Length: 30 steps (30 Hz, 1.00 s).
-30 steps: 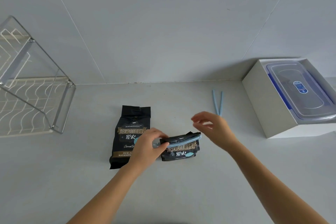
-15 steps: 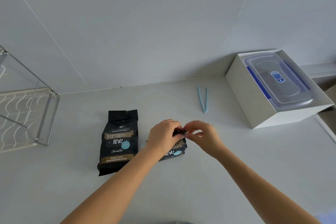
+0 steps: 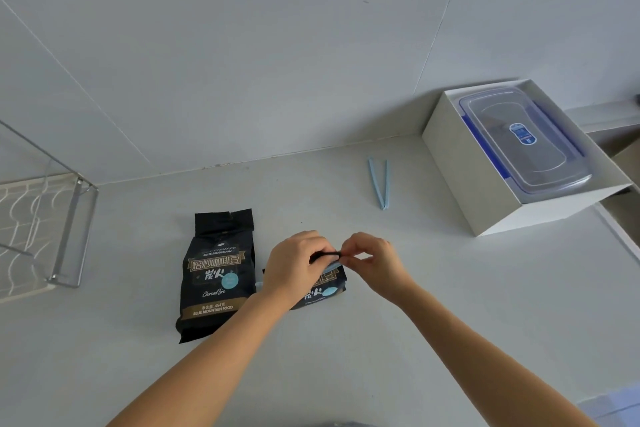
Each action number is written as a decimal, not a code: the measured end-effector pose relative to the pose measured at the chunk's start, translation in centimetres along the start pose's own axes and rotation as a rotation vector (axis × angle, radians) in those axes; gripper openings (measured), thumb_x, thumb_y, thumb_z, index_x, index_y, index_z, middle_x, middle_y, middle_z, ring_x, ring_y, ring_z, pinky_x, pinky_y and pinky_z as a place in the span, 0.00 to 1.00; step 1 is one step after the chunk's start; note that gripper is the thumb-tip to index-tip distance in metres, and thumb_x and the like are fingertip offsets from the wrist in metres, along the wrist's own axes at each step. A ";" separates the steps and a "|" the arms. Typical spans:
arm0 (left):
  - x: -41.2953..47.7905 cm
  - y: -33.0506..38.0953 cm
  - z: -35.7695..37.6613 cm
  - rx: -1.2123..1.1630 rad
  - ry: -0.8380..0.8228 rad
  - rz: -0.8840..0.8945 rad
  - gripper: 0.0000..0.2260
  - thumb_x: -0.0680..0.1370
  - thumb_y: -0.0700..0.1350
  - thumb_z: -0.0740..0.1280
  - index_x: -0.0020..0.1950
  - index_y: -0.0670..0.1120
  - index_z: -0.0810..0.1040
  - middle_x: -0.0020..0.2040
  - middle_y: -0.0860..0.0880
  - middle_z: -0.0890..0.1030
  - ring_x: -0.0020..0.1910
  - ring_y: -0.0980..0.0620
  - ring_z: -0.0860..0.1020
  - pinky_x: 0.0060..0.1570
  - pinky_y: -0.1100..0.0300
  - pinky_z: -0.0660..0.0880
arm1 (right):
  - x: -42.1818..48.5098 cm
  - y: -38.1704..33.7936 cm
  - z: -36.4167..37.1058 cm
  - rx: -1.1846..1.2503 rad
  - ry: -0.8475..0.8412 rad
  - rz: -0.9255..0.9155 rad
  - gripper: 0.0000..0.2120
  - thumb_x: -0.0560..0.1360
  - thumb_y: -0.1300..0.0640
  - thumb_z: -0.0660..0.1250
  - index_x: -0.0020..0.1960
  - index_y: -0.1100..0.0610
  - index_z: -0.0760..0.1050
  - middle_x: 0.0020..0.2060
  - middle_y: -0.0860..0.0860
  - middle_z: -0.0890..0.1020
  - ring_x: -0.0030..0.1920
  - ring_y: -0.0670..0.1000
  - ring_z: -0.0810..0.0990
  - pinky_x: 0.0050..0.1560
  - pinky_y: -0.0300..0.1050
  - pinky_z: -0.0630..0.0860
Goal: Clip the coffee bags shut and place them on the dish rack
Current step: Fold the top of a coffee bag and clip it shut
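Observation:
Two black coffee bags lie on the pale counter. The left bag (image 3: 216, 274) lies flat with its top unclipped. Next to it on the right, the smaller folded coffee bag (image 3: 323, 289) carries a light blue clip (image 3: 331, 265) across its folded top. My left hand (image 3: 294, 267) pinches the fold from the left, my right hand (image 3: 374, 262) pinches it from the right, and both cover most of the clip. A second light blue clip (image 3: 380, 182) lies open on the counter further back. The wire dish rack (image 3: 65, 236) stands at the left edge.
A white open box (image 3: 485, 191) holding a clear lidded container with blue latches (image 3: 523, 139) sits at the back right. A tiled wall rises behind the counter. The counter's right edge runs past the box.
My right hand came in from the right and now pinches the folded top together with the left hand. The view shifted right, leaving less of the rack in sight.

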<state>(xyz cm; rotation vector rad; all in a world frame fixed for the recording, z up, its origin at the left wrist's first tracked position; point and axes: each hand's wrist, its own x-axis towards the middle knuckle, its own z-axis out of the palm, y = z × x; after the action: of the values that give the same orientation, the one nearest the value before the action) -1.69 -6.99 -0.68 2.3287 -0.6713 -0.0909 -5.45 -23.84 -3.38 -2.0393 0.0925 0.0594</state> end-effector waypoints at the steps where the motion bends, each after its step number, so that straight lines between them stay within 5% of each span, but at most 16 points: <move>1: 0.0 0.0 0.1 -0.002 -0.004 0.000 0.03 0.71 0.44 0.72 0.38 0.48 0.82 0.33 0.53 0.80 0.33 0.58 0.72 0.31 0.69 0.64 | -0.1 0.3 0.0 0.005 -0.001 0.001 0.03 0.70 0.66 0.71 0.40 0.62 0.78 0.36 0.50 0.80 0.37 0.38 0.78 0.40 0.27 0.72; 6: 0.2 0.2 0.5 -0.039 -0.043 -0.026 0.03 0.72 0.44 0.72 0.37 0.48 0.82 0.34 0.53 0.80 0.33 0.56 0.74 0.32 0.59 0.71 | -0.5 0.9 0.2 0.033 0.004 0.017 0.07 0.70 0.67 0.70 0.38 0.58 0.77 0.32 0.43 0.78 0.34 0.39 0.78 0.41 0.27 0.71; 14: 0.7 0.0 -0.5 0.048 -0.176 -0.046 0.04 0.73 0.50 0.69 0.46 0.52 0.77 0.45 0.56 0.80 0.43 0.56 0.76 0.39 0.60 0.73 | 0.2 0.0 0.3 -0.035 -0.057 0.026 0.11 0.68 0.62 0.73 0.48 0.52 0.80 0.41 0.42 0.80 0.42 0.38 0.80 0.45 0.30 0.75; 20: 0.1 0.3 0.3 0.094 -0.085 -0.013 0.03 0.74 0.49 0.68 0.42 0.51 0.77 0.39 0.54 0.79 0.38 0.56 0.73 0.33 0.58 0.72 | 0.1 0.2 0.4 -0.019 -0.072 0.072 0.13 0.68 0.61 0.73 0.39 0.43 0.77 0.38 0.42 0.81 0.41 0.38 0.80 0.43 0.31 0.75; 26: -0.8 0.1 0.8 0.078 0.005 0.049 0.05 0.73 0.48 0.70 0.39 0.49 0.80 0.34 0.54 0.80 0.34 0.55 0.75 0.35 0.60 0.68 | 0.9 0.1 -0.5 -0.050 -0.251 0.033 0.06 0.69 0.63 0.72 0.42 0.60 0.75 0.40 0.51 0.79 0.46 0.53 0.80 0.52 0.46 0.76; 30: -0.5 0.4 1.2 0.079 0.029 0.039 0.04 0.72 0.47 0.71 0.37 0.49 0.80 0.33 0.54 0.80 0.34 0.54 0.76 0.38 0.57 0.69 | 0.8 0.2 -0.6 0.003 -0.239 0.031 0.06 0.70 0.65 0.71 0.40 0.58 0.75 0.38 0.53 0.79 0.43 0.55 0.79 0.50 0.39 0.75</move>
<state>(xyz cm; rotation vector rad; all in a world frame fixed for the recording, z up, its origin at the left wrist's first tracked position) -2.59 -7.78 -1.37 2.3866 -0.7176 -0.0126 -4.65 -24.47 -3.42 -2.0125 -0.0262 0.3208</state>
